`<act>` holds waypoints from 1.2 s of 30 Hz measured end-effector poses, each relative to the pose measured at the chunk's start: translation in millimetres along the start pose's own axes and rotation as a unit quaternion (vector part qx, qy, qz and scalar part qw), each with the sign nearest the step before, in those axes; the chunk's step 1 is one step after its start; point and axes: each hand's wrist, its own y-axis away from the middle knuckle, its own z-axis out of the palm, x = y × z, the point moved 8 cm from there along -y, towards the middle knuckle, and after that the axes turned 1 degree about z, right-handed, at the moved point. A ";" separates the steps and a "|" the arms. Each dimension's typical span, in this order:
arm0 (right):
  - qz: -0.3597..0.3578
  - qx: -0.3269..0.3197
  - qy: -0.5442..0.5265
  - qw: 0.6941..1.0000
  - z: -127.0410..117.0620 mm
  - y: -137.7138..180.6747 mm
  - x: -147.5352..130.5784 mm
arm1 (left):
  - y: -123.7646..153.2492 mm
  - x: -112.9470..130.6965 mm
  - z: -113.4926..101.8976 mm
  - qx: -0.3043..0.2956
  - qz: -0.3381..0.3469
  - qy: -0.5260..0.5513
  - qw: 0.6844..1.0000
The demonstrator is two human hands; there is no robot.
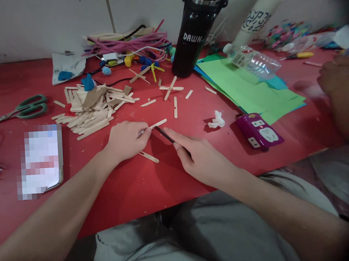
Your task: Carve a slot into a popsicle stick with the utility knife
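My left hand (128, 138) is closed on a wooden craft stick (161, 123), whose free end points to the upper right. A small shiny metal bit shows at its fingers, too little to name. In my right hand (197, 154) is a slim black tool (164, 134) like a craft knife, gripped with the forefinger along it. Its tip meets the stick beside my left fingertips. Just below my left hand, a second craft stick (149, 157) lies partly covered. Beyond the hands are a notched stick (175, 108) and two crossed sticks (171, 88).
A pile of craft sticks (94, 107), green scissors (31, 107) and a phone (41, 161) are at left. A black bottle (197, 34) stands at the back. Coloured paper (248, 83), a plastic bottle (254, 60), a purple pack (259, 132) and another person's hand (340, 83) are at right.
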 end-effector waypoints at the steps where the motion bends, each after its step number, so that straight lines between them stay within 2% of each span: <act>1: 0.002 0.003 -0.002 1.000 -0.1 0.0 0.9 | -0.2 0.0 0.1 0.000 0.000 0.001 1.000; 17: 0.005 -0.016 0.027 0.999 0.7 0.3 -2.7 | 0.7 0.6 -1.5 -0.007 0.001 -0.004 1.000; 36: 0.011 -0.008 -0.003 1.000 -0.1 0.6 -0.1 | 0.2 1.2 -1.6 -0.005 0.002 -0.006 1.000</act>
